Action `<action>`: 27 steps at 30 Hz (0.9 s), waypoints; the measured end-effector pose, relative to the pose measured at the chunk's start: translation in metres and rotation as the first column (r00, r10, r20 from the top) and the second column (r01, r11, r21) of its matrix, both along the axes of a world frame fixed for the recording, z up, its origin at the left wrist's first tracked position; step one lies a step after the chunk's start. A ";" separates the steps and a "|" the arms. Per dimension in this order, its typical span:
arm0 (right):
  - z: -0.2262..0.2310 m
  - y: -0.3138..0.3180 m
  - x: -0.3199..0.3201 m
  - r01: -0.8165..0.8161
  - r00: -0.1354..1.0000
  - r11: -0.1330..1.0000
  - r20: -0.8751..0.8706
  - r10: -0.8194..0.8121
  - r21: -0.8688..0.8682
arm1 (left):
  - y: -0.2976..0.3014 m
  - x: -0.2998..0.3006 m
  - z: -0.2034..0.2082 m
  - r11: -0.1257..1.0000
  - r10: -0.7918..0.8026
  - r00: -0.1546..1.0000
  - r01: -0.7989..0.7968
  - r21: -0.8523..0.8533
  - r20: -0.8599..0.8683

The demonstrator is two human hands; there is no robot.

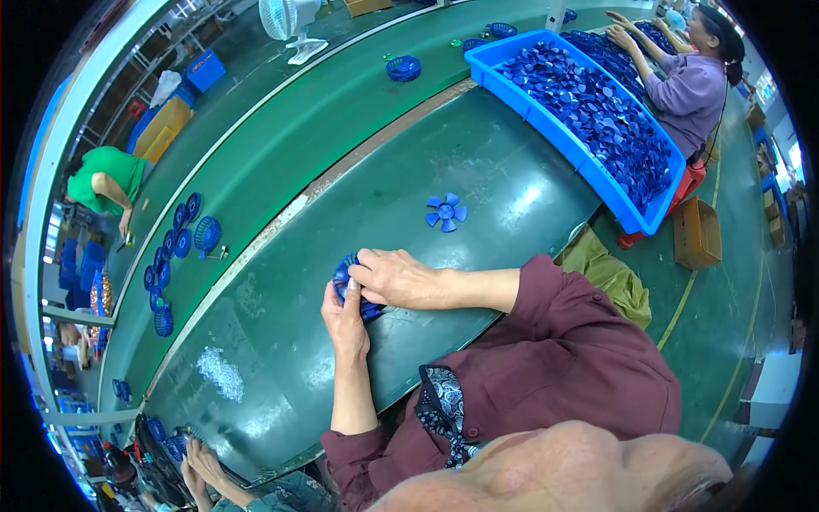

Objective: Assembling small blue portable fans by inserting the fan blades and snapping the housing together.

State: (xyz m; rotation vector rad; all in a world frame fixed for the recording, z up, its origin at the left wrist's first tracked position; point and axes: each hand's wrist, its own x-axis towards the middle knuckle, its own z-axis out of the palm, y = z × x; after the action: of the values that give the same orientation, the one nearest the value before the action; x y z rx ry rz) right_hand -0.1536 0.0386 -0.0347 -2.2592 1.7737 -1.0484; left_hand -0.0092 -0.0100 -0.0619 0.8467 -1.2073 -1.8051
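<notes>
Over the green worktop, both my hands are closed round a blue plastic fan part [342, 270], rounded and partly ribbed; my fingers cover most of it. My left hand [345, 320] grips its near left side, thumb up against it. From the right, my right hand [399, 278] reaches across, its fingers pressed on the upper edge. A loose blue fan blade wheel [446, 212] lies flat on the worktop beyond my right hand.
A blue tray [589, 162] full of blue fan blade wheels stands at the far right. Blue fan housings [206, 234] sit on the green conveyor belt [281, 175]. Small clear pieces [220, 374] are heaped on the left. Co-workers are at the right, left and lower left.
</notes>
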 end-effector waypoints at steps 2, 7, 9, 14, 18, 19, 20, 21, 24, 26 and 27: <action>0.000 -0.001 0.002 0.003 1.000 1.000 0.002 -0.003 -0.013 | -0.001 0.001 0.001 0.997 0.019 0.998 -0.013 0.082 -0.067; 0.001 -0.002 0.002 -0.016 1.000 1.000 -0.002 0.016 0.020 | -0.001 0.000 -0.001 0.998 0.066 0.998 -0.066 0.002 -0.009; 0.001 -0.002 0.000 -0.041 0.999 0.999 0.034 0.041 -0.004 | -0.003 0.001 0.001 0.995 0.095 0.995 -0.095 -0.028 0.014; 0.019 -0.008 -0.022 0.050 0.995 0.977 0.093 -0.031 -0.209 | -0.017 0.008 0.005 0.983 0.167 0.984 -0.160 -0.095 0.066; 0.006 -0.018 -0.041 -0.254 0.874 0.897 0.483 0.054 0.361 | -0.007 0.007 0.008 0.965 0.063 0.980 -0.012 -0.263 0.187; 0.008 -0.018 -0.042 -0.253 0.877 0.898 0.478 0.055 0.360 | -0.007 0.007 0.005 0.960 0.061 0.979 -0.004 -0.279 0.195; 0.007 -0.017 -0.043 -0.250 0.885 0.890 0.463 0.049 0.382 | -0.005 0.008 0.005 0.961 0.067 0.978 -0.011 -0.275 0.196; 0.006 -0.017 -0.042 -0.246 0.893 0.881 0.448 0.044 0.404 | -0.005 0.008 0.005 0.966 0.042 0.980 0.009 -0.258 0.194; 0.007 -0.017 -0.039 -0.205 0.923 0.880 0.383 0.028 0.428 | -0.005 0.010 0.002 0.968 0.026 0.980 0.024 -0.250 0.195; 0.003 -0.023 -0.040 -0.252 0.919 0.852 0.390 0.062 0.458 | -0.006 0.011 -0.001 0.965 0.036 0.980 0.017 -0.262 0.198; -0.005 -0.029 -0.043 -0.290 0.898 0.859 0.430 0.092 0.423 | -0.008 0.009 -0.003 0.968 0.062 0.973 -0.005 -0.249 0.223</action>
State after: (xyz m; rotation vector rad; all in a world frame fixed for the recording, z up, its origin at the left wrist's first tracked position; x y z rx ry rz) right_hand -0.1970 0.0096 -0.0399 -1.7304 1.4025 -0.8328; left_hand 0.0001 -0.0176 -0.0644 0.9411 -1.5200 -1.5193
